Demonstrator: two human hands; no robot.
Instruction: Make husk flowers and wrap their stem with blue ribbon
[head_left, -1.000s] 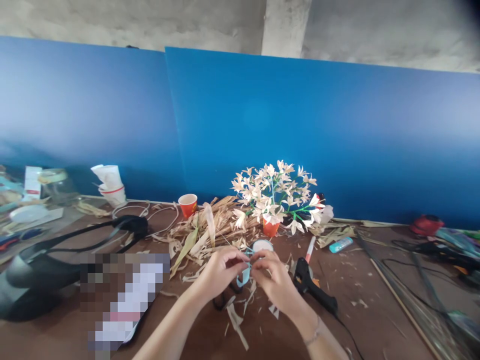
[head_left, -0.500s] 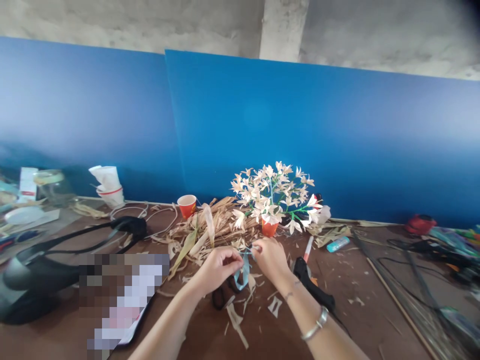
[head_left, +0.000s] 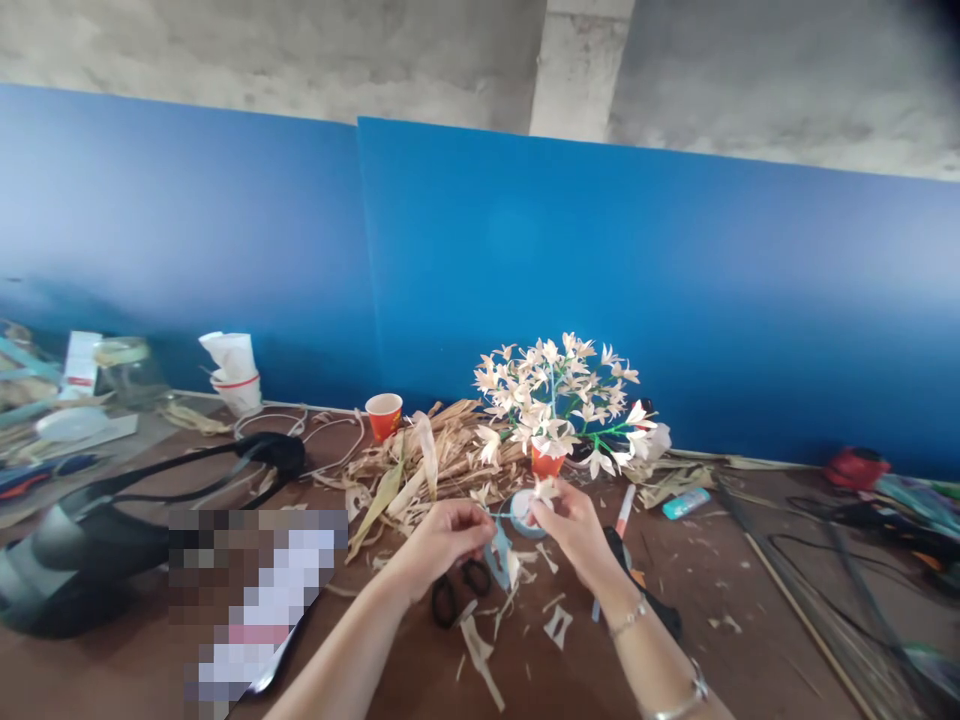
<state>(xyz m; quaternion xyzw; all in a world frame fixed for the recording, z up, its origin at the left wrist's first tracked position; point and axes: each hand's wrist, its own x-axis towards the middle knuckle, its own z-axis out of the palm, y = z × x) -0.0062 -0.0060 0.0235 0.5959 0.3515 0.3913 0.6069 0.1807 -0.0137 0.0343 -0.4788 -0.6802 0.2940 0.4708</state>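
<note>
My right hand [head_left: 577, 535] pinches a small cream-white flower [head_left: 546, 490], apparently made of dried husk. Between the hands runs a thin blue-green stem [head_left: 507, 516], its left end in the closed fingertips of my left hand [head_left: 450, 538]. Below those fingertips hangs a light blue strip of tape [head_left: 498, 556]. Just behind the right fingers lies a roll of tape [head_left: 531, 524], partly covered. Black scissors [head_left: 445, 602] lie under my left hand, their blades hidden. Many similar flowers [head_left: 559, 385] stand bunched in an orange-red cup [head_left: 547, 463] behind.
Dried husks [head_left: 427, 450] are heaped behind my left hand, near a red paper cup [head_left: 385, 418]. A black glue gun [head_left: 652, 600] is partly behind my right forearm. A blurred-out phone-like object [head_left: 270, 600] and a black strapped item [head_left: 97, 560] lie left; cables and rods [head_left: 795, 610] lie right.
My right hand has turned and moved slightly right, showing the flower in its fingers and the tape roll behind. The hands are farther apart. The whole view has shifted a little.
</note>
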